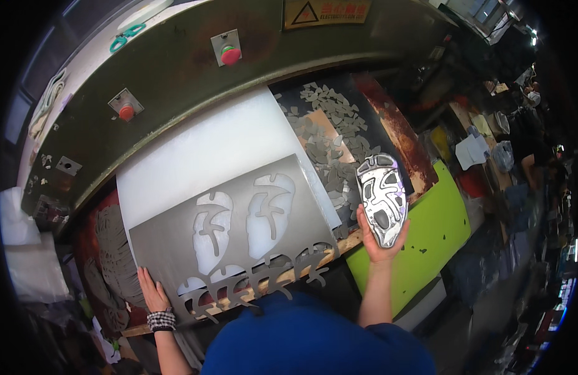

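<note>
A grey foam-like sheet [167,234] lies on a white cutting board [195,147], with shoe-sole-shaped cut-outs through it and ragged cut strips along its near edge. My left hand [154,291], a checked band at its wrist, rests with fingers stretched out along the sheet's left edge. Over to the right, my right hand [383,245] holds a silvery metal cutting die [381,199] from below, its narrow end in the palm. The die is shaped like a sole with inner openings and stands clear of the sheet.
Behind the board runs a dark green machine beam with red push buttons [230,55] and a yellow warning plate [325,12]. Small grey offcuts [336,134] are scattered right of the board. Stacked grey pieces [116,250] lie left. A lime-green sheet [426,244] is at the right.
</note>
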Motion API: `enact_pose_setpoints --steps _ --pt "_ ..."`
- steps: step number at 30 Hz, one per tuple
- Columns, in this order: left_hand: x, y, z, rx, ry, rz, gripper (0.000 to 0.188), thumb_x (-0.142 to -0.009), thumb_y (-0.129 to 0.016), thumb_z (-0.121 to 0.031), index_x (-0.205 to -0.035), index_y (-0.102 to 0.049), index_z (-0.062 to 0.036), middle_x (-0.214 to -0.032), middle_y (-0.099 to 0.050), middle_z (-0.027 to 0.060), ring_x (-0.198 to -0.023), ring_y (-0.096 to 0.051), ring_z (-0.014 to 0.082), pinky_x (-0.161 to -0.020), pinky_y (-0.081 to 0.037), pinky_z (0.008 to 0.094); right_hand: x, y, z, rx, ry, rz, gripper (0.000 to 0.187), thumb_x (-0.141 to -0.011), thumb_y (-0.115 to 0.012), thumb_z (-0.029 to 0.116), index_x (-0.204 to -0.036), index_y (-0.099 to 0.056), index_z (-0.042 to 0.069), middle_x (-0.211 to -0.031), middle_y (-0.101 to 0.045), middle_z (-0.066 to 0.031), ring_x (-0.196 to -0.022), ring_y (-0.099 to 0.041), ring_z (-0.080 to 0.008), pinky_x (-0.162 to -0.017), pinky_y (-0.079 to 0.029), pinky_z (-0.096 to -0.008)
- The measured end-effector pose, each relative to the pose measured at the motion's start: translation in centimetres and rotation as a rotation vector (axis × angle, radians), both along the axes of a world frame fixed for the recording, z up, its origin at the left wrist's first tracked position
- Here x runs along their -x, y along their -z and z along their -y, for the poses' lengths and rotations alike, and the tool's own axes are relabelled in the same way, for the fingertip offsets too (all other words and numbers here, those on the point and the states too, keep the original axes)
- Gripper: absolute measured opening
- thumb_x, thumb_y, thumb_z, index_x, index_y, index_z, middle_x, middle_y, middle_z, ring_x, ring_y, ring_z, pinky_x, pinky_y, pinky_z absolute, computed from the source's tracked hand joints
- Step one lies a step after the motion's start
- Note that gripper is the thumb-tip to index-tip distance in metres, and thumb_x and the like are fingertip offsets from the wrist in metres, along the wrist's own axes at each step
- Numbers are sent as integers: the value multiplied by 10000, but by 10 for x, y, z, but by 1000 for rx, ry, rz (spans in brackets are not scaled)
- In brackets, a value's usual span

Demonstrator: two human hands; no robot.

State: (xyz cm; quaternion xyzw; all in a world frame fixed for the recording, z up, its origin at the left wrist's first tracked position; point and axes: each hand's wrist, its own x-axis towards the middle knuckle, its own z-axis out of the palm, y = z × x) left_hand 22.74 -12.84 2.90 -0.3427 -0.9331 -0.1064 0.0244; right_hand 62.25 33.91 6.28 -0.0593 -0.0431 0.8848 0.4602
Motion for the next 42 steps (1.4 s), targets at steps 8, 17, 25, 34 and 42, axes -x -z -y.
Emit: enact_pose_setpoints --steps 8,17,25,34,42 --pt "0 -2 -3 -34 19 5 549 -932 -425 -123 -1446 -303 27 -1521 -255 227 -1414 -240 381 -1152 -220 443 21 20 2 127 136 2 778 -899 -551 462 -1463 -263 11 -1505 -207 -293 -1360 -193 -543 -1134 -198 -639" --pt "-9 -12 -12 -51 -61 -20 625 -826 -599 -159 -1395 -398 7 -1467 -360 218 -1378 -322 357 -1123 -263 506 74 -24 54 -40 111 420 719 -904 -579 346 -1462 -275 10 -1421 -372 -282 -1341 -310 -478 -1149 -250 -560" --pt "-10 -20 -14 -144 -91 60 633 -835 -618 -177 -1387 -390 32 -1475 -345 217 -1396 -297 346 -1124 -251 525 214 -55 173 -855 -529 842 1026 -630 -866 138 -1449 -275 -42 -1298 -507 -214 -1176 -544 -284 -1011 -438 -367" --pt "-8 -7 -8 -616 -121 12 502 -852 -527 -55 -1331 -432 61 -1324 -505 222 -1296 -442 369 -1121 -262 523 342 -13 319 -1676 -161 1344 892 -608 -843 101 -1388 -411 104 -1358 -365 -293 -1301 -338 -442 -1083 -315 -471" --pt "-6 -39 -31 -438 -67 150 875 -734 -740 -358 -1405 -337 33 -1416 -359 268 -1307 -373 409 -1099 -242 568 310 -6 242 -1695 -130 1212 586 -845 -663 80 -1352 -405 -61 -1380 -422 -292 -1295 -411 -446 -1059 -364 -471"
